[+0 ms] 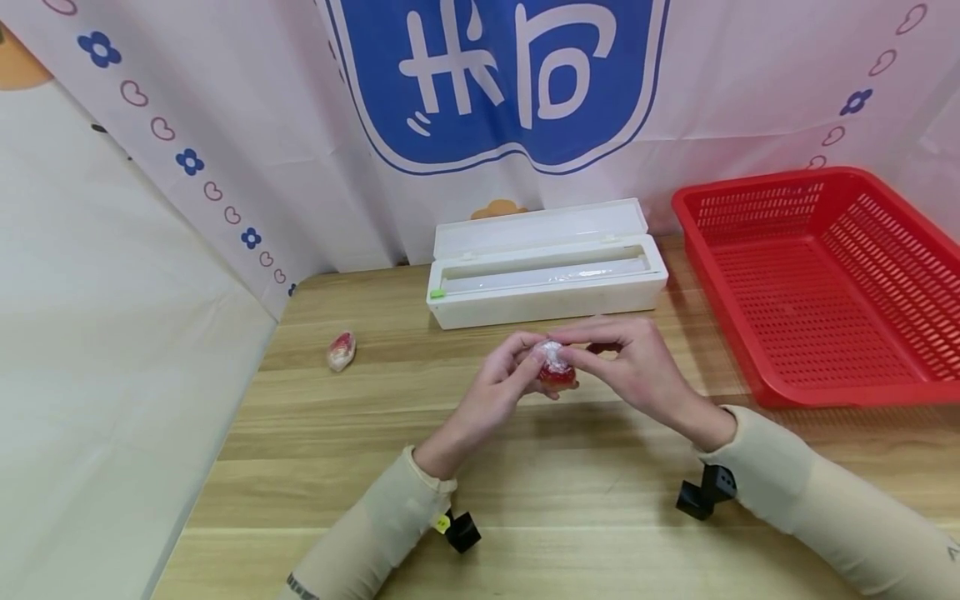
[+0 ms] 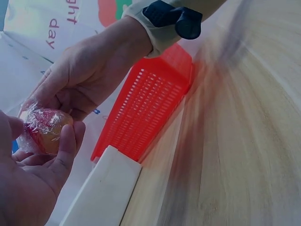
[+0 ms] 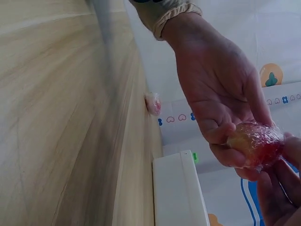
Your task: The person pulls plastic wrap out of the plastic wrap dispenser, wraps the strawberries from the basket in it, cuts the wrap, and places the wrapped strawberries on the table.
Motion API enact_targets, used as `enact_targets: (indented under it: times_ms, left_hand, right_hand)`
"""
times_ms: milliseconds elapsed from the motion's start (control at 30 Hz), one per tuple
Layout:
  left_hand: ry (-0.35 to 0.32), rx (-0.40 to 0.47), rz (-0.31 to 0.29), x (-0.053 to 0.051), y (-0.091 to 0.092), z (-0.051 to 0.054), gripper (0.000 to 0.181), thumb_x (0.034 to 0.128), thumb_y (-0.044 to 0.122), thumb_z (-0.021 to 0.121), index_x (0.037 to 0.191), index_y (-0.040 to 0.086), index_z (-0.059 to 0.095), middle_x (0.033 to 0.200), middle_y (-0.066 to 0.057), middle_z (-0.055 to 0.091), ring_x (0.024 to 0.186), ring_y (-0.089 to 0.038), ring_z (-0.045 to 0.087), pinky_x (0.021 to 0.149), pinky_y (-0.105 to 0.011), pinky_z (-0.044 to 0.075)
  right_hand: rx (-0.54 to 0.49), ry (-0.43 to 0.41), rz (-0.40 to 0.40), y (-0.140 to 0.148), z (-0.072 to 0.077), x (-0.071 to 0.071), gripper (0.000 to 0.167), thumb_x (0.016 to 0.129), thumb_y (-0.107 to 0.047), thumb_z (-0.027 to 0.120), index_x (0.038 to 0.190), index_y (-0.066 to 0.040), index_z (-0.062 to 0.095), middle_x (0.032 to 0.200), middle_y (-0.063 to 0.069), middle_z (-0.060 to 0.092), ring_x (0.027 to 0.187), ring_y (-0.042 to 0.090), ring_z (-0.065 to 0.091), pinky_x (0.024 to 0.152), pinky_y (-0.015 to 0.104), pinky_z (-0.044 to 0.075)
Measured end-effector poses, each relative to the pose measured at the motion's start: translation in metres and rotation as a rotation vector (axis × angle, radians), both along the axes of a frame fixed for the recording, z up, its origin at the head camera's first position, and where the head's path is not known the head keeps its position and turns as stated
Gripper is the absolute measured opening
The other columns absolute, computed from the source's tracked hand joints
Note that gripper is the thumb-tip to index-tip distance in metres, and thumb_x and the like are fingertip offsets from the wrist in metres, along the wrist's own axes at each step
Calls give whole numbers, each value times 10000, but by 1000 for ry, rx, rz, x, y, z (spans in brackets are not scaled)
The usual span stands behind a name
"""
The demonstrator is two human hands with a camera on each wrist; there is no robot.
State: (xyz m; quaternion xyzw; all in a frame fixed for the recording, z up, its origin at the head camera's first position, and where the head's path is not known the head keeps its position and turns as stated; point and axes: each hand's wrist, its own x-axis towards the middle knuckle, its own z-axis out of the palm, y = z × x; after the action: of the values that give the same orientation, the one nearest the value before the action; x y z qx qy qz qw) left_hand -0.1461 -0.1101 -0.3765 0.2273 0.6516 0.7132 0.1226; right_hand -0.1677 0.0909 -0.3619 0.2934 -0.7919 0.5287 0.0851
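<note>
Between both hands, above the wooden table, is a red-and-yellow fruit [image 1: 557,377] with clear cling film around it. In the left wrist view, film bunches over one side of the wrapped fruit [image 2: 44,129]. My left hand [image 1: 497,382] holds the fruit, its fingers curled around the side and underneath, as the right wrist view also shows. From the other side, my right hand [image 1: 643,367] pinches at the film on top with thumb and fingers. A second wrapped piece [image 1: 342,351], red and pale, lies on the table to the left.
Behind the hands stands a long white cling film box [image 1: 551,298], its lid [image 1: 540,229] raised toward the curtain. A red perforated basket [image 1: 761,350] occupies the right side. The wooden table [image 1: 315,467] ends at the left beside a white sheet [image 1: 112,375]. A printed curtain [image 1: 285,150] hangs at the back.
</note>
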Motion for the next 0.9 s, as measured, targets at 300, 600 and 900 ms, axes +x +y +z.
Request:
enact_targets:
  times_ms: [300,600,900]
  left_hand:
    - [4,-1,-15,1,0,3,366,1085,216,351,1327,-53,406,1257,-343,559,980,-99,695,780,-212,571]
    - [-33,-63,21,2,-1,8,331,1052,146,454,1340,-14,427,1264,-290,588,1009,-177,701,787,-241,579]
    - [-31,-104,45,2,-1,9,300,1017,83,517,1302,2,471,1195,-281,634,932,-83,700,741,-218,562]
  right_hand:
    - [6,-2,41,3,1,-3,266,871,-145,756,1137,-158,755,1153,1,745,1026,68,692,809,216,591]
    - [-29,98,78,3,-3,-3,303,854,-47,748,1150,-110,741,1128,41,746,883,42,685,706,195,583]
    - [-60,198,42,1,-9,-2,290,795,-19,795,1075,-91,771,1083,76,761,787,20,680,591,160,532]
